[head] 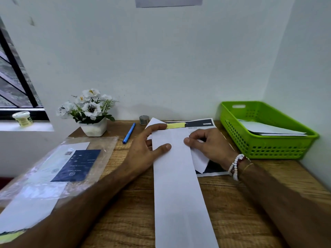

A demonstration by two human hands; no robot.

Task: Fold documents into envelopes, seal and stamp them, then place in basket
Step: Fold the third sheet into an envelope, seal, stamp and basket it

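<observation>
White envelope (pixel 176 176) lengthwise on wooden desk (pixel 125 203), left hand (pixel 143 149) pinching its left edge, right hand (pixel 209 145) pinching its right edge

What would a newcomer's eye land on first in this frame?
The long white envelope running down the middle, held near its far end by the left hand and right hand. Then the green basket at right, with envelopes inside, and the white flowers at back left.

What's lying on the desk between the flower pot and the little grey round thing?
A blue pen lies on the wood between the white flower pot and the small grey round thing, touching neither. The head view shows it.
</observation>
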